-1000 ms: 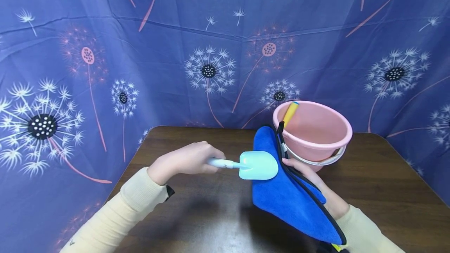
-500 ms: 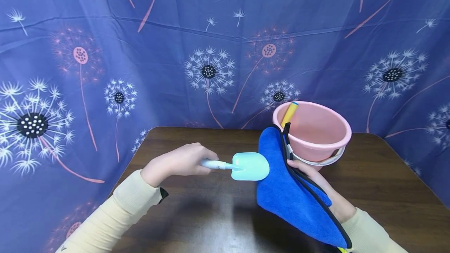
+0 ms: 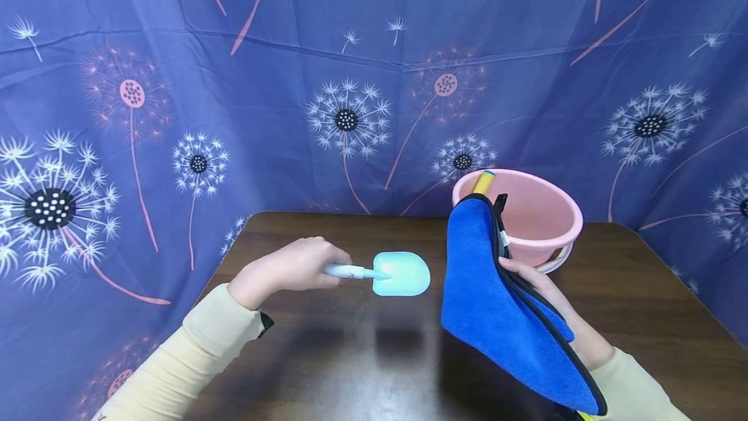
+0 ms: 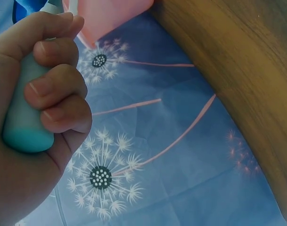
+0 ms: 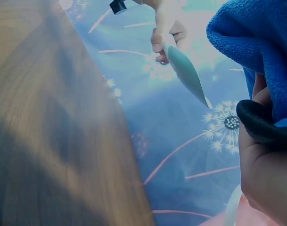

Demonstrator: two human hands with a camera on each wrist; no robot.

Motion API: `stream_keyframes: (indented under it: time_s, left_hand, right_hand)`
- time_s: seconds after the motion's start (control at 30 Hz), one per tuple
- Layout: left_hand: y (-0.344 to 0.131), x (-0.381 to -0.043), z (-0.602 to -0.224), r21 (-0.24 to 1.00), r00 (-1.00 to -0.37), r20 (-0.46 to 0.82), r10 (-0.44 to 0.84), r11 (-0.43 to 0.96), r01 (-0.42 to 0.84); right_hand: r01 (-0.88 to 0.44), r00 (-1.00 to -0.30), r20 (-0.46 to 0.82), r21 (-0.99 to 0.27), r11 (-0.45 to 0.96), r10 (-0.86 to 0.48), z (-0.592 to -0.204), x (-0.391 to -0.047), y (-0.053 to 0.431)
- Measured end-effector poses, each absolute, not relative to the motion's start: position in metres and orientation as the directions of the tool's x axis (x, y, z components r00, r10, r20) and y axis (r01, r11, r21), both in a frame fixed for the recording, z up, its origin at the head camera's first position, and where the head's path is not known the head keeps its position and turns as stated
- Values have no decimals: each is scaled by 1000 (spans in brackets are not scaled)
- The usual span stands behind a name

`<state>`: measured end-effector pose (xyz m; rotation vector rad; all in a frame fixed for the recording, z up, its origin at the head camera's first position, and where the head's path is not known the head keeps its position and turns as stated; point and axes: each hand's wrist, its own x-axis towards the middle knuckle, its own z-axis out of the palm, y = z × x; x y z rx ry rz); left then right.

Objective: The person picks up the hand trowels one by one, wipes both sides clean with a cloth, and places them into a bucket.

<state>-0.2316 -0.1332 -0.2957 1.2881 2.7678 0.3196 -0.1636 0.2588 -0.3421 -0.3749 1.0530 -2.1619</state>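
Note:
A light-blue toy shovel (image 3: 403, 274) is held flat above the table, its blade facing right. My left hand (image 3: 296, 266) grips its handle; in the left wrist view the fingers curl around the handle (image 4: 29, 113), whose turquoise end shows. On the right, a blue cloth (image 3: 497, 304) with black edging hangs from my right hand (image 3: 555, 297), the thumb pressing its folded edge. Much of that hand's fingers is hidden behind the cloth. In the right wrist view the blue cloth (image 5: 261, 47) bunches over the hand (image 5: 268, 174). Shovel and cloth are apart.
Behind the cloth, a pink bucket (image 3: 543, 239) with a white handle stands on the brown wooden table (image 3: 327, 356). A yellow stick (image 3: 484, 182) with a blue end leans out of the bucket. A blue dandelion-print curtain (image 3: 263, 83) surrounds the table.
My right hand has carried the cloth to the right, covering more of the bucket. The shovel has shifted left in my left hand, so a gap now separates it from the cloth.

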Motion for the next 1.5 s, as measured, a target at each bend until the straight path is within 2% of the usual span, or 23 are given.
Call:
stream_keyframes:
  time_s: [0.1,0.27,0.5,0.7,0.93,1.2,1.4,1.5]
  left_hand:
    - [-137,-233,-293,228,-667,17,745,646,728]
    - [-141,-235,-283,235,-691,27,723,667,707]
    - [-136,-236,-263,236,-698,67,713,669,705]
    - [-126,-237,-250,211,-666,113,737,637,741]
    - [-111,-236,-235,201,-645,115,755,618,760]
    - [-94,-235,-224,200,-593,124,795,565,800]
    - [-85,-234,-222,196,-577,108,810,551,811]
    - [-81,-235,-224,190,-568,100,817,545,817]
  right_hand:
    - [461,-720,-32,-768,-444,-693,-338,-164,259]
    - [537,-649,38,-684,-494,-759,-336,-164,255]
    - [581,-619,20,-661,-475,-785,-340,-163,248]
    - [553,-646,3,-688,-471,-764,-342,-167,241]
    - [620,-582,26,-633,-464,-813,-343,-174,231]
    - [607,-593,-43,-681,-411,-804,-341,-181,224]
    - [616,-552,113,-612,-495,-826,-341,-192,214]
    - [561,-612,143,-614,-555,-778,-341,-193,209]
